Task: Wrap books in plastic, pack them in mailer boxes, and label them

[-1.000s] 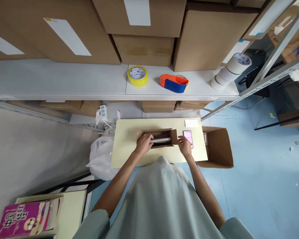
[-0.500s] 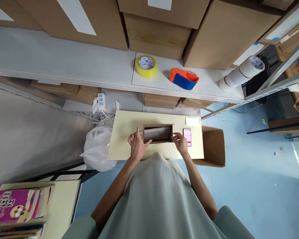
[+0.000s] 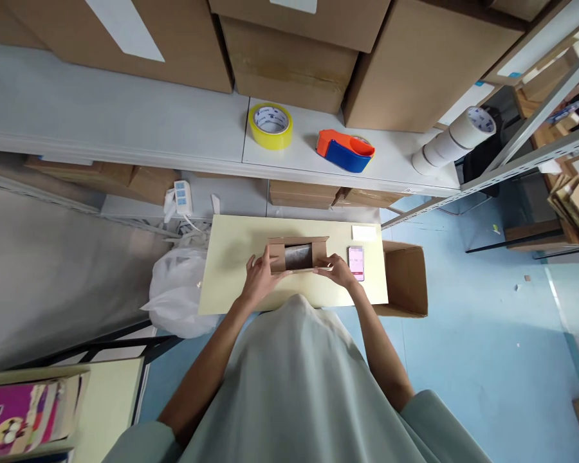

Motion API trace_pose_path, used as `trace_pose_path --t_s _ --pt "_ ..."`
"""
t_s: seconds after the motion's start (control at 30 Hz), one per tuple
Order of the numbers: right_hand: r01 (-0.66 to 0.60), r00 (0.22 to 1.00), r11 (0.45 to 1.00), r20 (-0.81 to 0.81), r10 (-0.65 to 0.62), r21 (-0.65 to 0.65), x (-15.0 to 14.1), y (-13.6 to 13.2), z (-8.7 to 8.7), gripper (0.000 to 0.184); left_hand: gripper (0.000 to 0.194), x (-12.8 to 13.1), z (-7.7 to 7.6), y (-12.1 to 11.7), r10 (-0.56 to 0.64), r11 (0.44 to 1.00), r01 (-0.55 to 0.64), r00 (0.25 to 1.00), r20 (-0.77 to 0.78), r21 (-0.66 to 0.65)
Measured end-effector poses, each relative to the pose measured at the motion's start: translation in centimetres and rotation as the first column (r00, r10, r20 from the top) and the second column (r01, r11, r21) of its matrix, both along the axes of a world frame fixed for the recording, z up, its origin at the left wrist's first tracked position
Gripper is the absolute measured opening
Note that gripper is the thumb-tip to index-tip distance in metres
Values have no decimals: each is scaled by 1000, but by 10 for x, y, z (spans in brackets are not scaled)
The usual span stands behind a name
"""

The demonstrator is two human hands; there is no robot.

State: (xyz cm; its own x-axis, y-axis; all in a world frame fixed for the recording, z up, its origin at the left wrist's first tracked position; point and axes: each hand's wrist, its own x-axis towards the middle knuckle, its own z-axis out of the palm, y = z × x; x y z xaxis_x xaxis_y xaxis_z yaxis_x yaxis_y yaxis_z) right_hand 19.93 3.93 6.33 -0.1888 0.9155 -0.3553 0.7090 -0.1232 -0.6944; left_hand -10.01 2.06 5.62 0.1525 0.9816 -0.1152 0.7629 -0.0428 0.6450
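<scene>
A small brown cardboard box [image 3: 321,243] lies on the pale yellow table, opening upward. Its two short end flaps are folded in over the opening, and a greyish wrapped item [image 3: 298,257] shows between them. At the left end my left hand [image 3: 259,276] grips the box, fingers at the left flap and thumb along the near edge. My right hand [image 3: 338,270] holds the right end, its fingers over that flap and the near edge. Right of the box lies a phone [image 3: 356,263] with a lit screen, below a small white card or label [image 3: 363,233].
An open carton [image 3: 406,280] stands right of the table [image 3: 231,257], a white plastic bag [image 3: 176,289] left. The grey shelf ahead holds yellow tape [image 3: 271,127], an orange-blue tape dispenser [image 3: 345,151], white rolls [image 3: 453,141] and large boxes [image 3: 289,64]. Books [image 3: 19,415] lie lower left.
Both short end flaps of the box have been folded inward, narrowing the visible opening. My right hand has moved left over the right end. The view has shifted slightly.
</scene>
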Motion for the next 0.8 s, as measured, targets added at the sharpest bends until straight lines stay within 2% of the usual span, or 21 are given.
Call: trace_pose_path --t_s 0.13,0.2,0.27,0.37,0.47,0.53,0.6,0.7,0.8 --pt "255 955 966 144 -259 45 1 5 -11 43 98 -7 -3 25 66 997 -65 998 10 -49" --pt "360 908 932 210 -361 47 -2 4 -17 50 94 -9 -5 36 100 992 -102 994 -34 -78" --pt "397 892 917 218 -397 46 -6 3 -20 63 82 -10 -6 41 118 990 -124 989 -86 -64" --pt "366 915 926 148 -376 95 -10 -2 -19 76 53 -11 -4 38 84 996 -87 989 -118 -14" --pt "244 964 957 71 -257 155 -11 -6 -16 68 36 -11 -2 30 40 999 -43 992 -120 -23" --pt "175 982 972 46 -184 153 -10 -7 -15 53 34 -10 -2 26 37 998 -42 994 -105 -43" --pt "163 986 978 13 -166 129 -7 -6 -16 45 36 -8 -4 24 54 997 -57 996 -67 -53" --pt "203 977 975 -90 -195 85 -4 -3 -18 46 37 -2 -9 23 136 990 -135 990 26 -45" --pt "261 953 965 -169 -250 42 -4 -3 -21 47 30 4 -16 18 265 964 -262 956 122 -42"
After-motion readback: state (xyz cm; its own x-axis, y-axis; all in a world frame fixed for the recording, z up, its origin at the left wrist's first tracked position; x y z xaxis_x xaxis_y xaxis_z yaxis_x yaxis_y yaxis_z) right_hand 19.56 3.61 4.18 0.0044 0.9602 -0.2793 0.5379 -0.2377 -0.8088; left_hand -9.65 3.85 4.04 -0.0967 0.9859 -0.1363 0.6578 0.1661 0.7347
